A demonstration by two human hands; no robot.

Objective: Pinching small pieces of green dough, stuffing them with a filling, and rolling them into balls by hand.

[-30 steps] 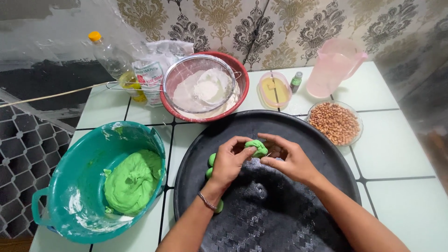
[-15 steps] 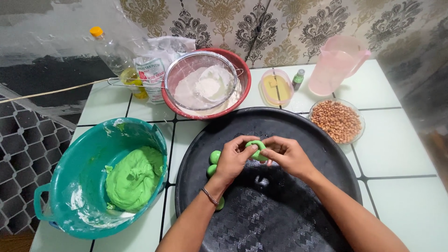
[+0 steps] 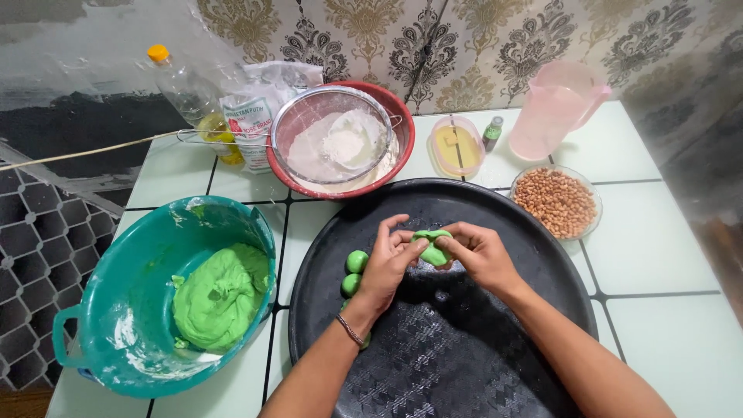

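Note:
My left hand [image 3: 385,262] and my right hand [image 3: 481,254] meet over a big round black tray [image 3: 402,364]. Together they pinch a small piece of green dough [image 3: 430,248] between their fingertips. Two small green dough balls [image 3: 354,272] lie on the tray just left of my left hand, and a third peeks out under my left wrist. A bracelet circles that wrist. A teal tub [image 3: 116,310] at the left holds a large lump of green dough [image 3: 218,296].
Behind the tray stand a red bowl [image 3: 402,128] with a metal sieve of white flour [image 3: 334,139], a flour bag [image 3: 251,116], an oil bottle [image 3: 190,97], a small lidded container [image 3: 457,145], a tiny green bottle [image 3: 492,133], a pink jug [image 3: 553,108] and a peanut bowl [image 3: 557,201].
Both hands stay over the tray, working the dough piece; it now shows more between the fingertips. The view has shifted slightly.

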